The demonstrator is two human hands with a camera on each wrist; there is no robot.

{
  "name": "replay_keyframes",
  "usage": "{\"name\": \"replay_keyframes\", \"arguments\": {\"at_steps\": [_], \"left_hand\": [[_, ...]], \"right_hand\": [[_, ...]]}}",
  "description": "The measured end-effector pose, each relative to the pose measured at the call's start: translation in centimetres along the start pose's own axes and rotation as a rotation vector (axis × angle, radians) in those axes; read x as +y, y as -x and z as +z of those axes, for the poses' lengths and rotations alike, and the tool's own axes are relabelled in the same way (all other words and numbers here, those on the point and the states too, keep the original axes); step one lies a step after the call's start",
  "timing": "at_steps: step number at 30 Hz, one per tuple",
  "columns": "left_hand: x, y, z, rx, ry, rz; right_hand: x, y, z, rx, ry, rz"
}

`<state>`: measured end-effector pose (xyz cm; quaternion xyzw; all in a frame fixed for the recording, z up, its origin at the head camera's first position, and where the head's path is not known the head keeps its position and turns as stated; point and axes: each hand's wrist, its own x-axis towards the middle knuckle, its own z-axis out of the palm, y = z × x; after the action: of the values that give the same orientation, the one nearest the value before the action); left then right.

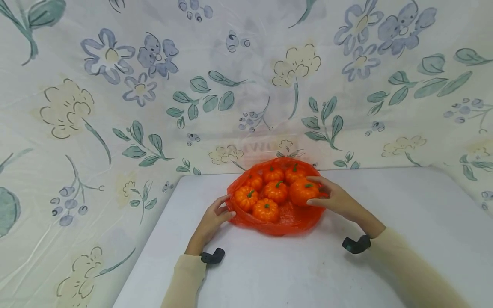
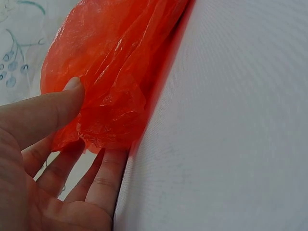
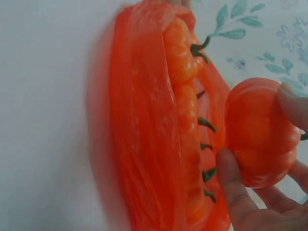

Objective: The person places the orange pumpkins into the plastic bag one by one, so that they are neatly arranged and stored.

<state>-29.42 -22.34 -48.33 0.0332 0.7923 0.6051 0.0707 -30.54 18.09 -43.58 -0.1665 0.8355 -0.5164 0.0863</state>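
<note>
An orange-red plastic bag (image 1: 292, 220) lies spread on the table with its mouth facing up. Several small orange pumpkins (image 1: 276, 192) with green stems sit inside it. My right hand (image 1: 335, 197) grips a larger orange pumpkin (image 3: 260, 132) between thumb and fingers, above the bag's right side. In the right wrist view this pumpkin is apart from the row of others. At the bag's left edge, my left hand (image 1: 213, 217) holds the crumpled plastic, thumb (image 2: 67, 103) on the near side and fingers (image 2: 106, 178) behind and under it.
The white table (image 1: 277, 273) runs in front of the bag and to both sides. Behind it hangs a pale sheet (image 1: 246, 107) printed with flowers and leaves, close to the bag's far edge. Each wrist wears a dark band with a camera (image 1: 356, 244).
</note>
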Motion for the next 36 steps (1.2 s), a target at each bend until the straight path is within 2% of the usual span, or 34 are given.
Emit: {"name": "replay_keyframes", "arguments": {"at_steps": [14, 21, 28, 36], "left_hand": [[-0.1, -0.3, -0.1, 0.016, -0.029, -0.011], [-0.2, -0.3, -0.1, 0.015, -0.034, -0.014], [-0.2, -0.1, -0.1, 0.005, -0.016, -0.019], [0.0, 0.0, 0.0, 0.000, -0.017, -0.011]], "right_hand": [[-0.4, -0.4, 2.8, -0.055, 0.027, 0.019], [0.6, -0.1, 3.9, -0.070, 0.048, 0.019], [1.3, 0.1, 4.5, -0.045, 0.099, -0.019], [1.9, 0.1, 4.7, -0.031, 0.082, -0.071]]}}
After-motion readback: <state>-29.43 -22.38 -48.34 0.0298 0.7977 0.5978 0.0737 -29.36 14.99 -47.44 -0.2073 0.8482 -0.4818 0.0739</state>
